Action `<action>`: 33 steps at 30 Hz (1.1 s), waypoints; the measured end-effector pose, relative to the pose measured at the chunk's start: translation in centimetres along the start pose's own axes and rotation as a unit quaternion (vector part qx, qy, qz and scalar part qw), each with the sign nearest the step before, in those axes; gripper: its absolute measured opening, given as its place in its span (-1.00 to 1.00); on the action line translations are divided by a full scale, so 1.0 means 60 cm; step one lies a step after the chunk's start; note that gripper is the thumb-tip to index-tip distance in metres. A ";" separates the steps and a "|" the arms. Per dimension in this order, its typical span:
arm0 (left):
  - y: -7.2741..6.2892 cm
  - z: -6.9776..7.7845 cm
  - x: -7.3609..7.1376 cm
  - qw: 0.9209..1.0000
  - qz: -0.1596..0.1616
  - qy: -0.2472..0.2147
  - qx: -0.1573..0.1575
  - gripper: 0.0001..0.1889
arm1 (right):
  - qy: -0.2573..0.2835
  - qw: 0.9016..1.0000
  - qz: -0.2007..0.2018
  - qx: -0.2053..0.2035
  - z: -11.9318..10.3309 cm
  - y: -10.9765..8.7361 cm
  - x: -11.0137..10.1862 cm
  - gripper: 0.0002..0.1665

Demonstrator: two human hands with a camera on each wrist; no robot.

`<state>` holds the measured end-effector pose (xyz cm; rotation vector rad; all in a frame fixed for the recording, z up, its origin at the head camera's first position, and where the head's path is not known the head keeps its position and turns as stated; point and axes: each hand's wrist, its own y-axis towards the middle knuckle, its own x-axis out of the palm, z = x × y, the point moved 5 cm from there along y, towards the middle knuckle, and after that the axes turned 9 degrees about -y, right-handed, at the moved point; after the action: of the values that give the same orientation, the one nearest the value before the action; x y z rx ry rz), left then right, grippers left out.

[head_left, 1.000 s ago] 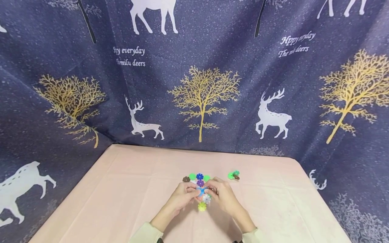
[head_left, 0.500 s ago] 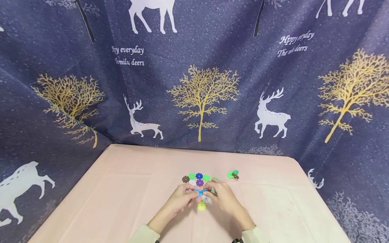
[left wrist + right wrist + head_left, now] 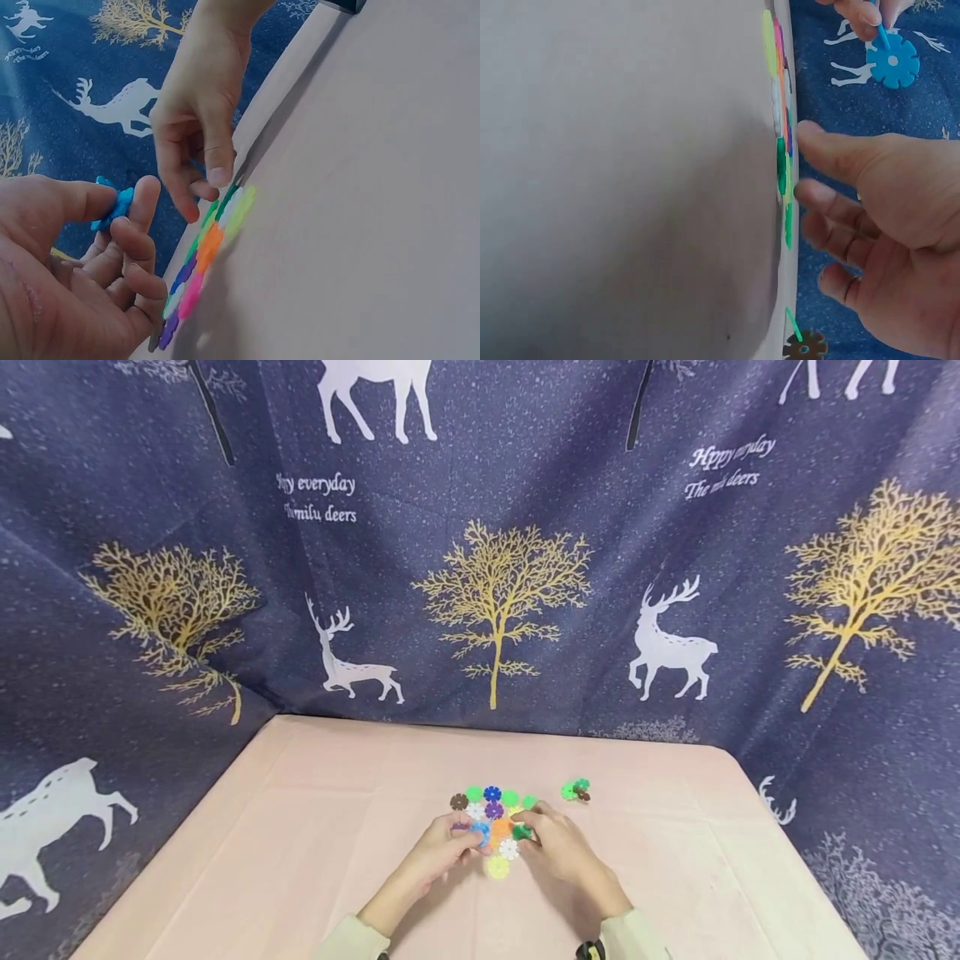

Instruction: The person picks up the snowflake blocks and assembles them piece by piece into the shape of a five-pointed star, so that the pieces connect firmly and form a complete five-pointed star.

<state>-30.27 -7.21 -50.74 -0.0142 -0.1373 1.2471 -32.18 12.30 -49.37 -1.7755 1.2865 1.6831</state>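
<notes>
My left hand [image 3: 441, 847] pinches two blue snowflake discs [image 3: 892, 60] between thumb and forefinger. One disc is slotted crosswise into the other, and the pair is held above the table. My right hand [image 3: 561, 847] holds nothing; its fingers are loosely bent with thumb and fingertips apart, over the right side of a flat layout of discs. That layout includes a brown disc [image 3: 459, 802], a dark blue disc [image 3: 492, 794], a purple disc [image 3: 493, 810], an orange disc [image 3: 501, 828], a white disc [image 3: 508, 849] and a yellow disc [image 3: 498, 867]. The left fingers partly hide its left side.
A small cluster of joined green and brown discs [image 3: 576, 791] lies farther right on the pink tablecloth [image 3: 315, 827]. Behind the table hangs a dark blue curtain [image 3: 405, 568] printed with deer and trees.
Both hands were together on the blue discs. My right hand has let go and moved slightly right, while my left hand has drawn the blue pair to the left, uncovering the orange disc.
</notes>
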 end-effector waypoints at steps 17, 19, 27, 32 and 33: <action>0.001 -0.008 -0.010 1.000 0.003 0.004 -0.003 -0.78 | 0.002 0.998 -0.037 0.050 0.013 -0.002 0.008 -0.71; 0.001 -0.008 -0.011 1.000 0.002 0.006 -0.003 -0.77 | 0.005 0.998 -0.035 0.049 0.012 -0.001 0.007 -0.76; 0.000 -0.007 -0.013 1.000 -0.002 0.011 -0.005 -0.77 | 0.031 0.997 -0.048 0.053 0.010 0.000 0.009 -0.82; 0.001 -0.007 -0.013 1.000 0.003 0.010 -0.008 -0.79 | 0.039 0.997 -0.048 0.054 0.009 -0.001 0.011 -0.77; 0.001 -0.007 -0.013 1.000 0.003 0.010 -0.008 -0.79 | 0.040 0.996 -0.049 0.055 0.009 -0.001 0.012 -0.75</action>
<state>-30.52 -7.88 -51.23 -0.0413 -0.1299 1.2523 -32.52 12.49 -50.16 -1.8256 1.2781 1.4728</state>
